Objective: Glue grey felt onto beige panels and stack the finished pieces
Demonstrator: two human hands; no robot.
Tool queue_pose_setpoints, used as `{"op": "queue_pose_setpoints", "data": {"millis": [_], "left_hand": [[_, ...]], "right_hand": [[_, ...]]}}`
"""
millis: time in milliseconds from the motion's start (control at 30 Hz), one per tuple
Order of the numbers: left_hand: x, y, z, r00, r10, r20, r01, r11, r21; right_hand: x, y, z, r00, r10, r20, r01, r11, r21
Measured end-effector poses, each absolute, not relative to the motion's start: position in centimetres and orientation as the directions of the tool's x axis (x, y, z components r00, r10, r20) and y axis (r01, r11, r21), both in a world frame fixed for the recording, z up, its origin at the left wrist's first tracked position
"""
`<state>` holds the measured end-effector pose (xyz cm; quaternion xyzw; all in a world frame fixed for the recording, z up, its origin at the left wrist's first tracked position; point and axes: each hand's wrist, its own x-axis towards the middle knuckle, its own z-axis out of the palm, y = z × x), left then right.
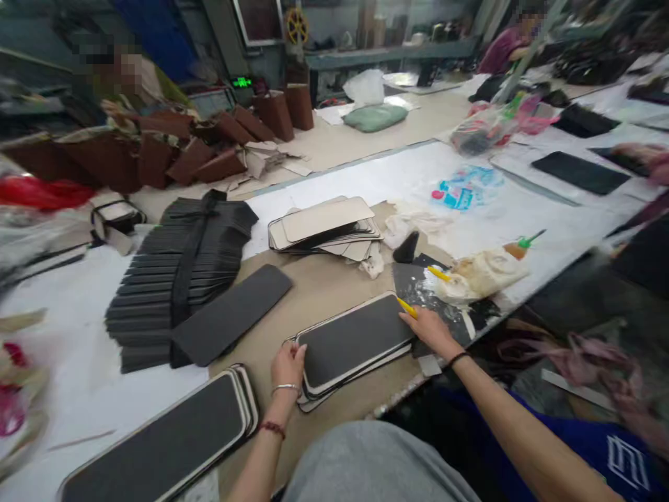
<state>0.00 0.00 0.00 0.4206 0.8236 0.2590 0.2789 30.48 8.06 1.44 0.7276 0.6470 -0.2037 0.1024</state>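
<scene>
In front of me lies a stack of long, round-cornered panels, its top dark grey panel (355, 338) edged with a pale border. My left hand (288, 364) is at the stack's left end, fingers bent together on the panel's edge. A slim yellow tool (406, 307) is gripped in my right hand (433, 332), its tip at the panel's upper right corner. What its working end looks like is too small to tell. Beside that hand, a dark board (412, 282) carries white smears, and another yellow-handled tool (439, 273) rests against a stained, cream-coloured container (483, 275).
A similar panel stack (162, 439) lies at the front left. Behind are a loose dark panel (235, 314), a strapped bundle of dark pieces (182, 272) and pale panels (327, 226). A green-tipped bottle (520, 245) stands near the table's right edge. Other people work farther back.
</scene>
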Motion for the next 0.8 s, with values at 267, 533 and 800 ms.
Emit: {"op": "queue_pose_setpoints", "data": {"millis": [267,533,800], "left_hand": [[0.9,-1.0,-0.9,-0.591,0.781,-0.202,0.508,0.555,0.659],[0.9,-2.3,-1.6,-0.620,0.763,-0.181,0.493,0.559,0.667],[0.9,-3.3,-1.0,-0.612,0.779,-0.138,0.443,0.482,0.756]], "right_hand": [[30.3,7.6,0.9,0.113,0.944,-0.311,0.985,-0.147,-0.090],[29.9,7.5,1.6,0.159,0.928,-0.338,0.975,-0.202,-0.097],[27.9,6.1,1.7,0.057,0.989,-0.138,0.998,-0.058,-0.001]]}}
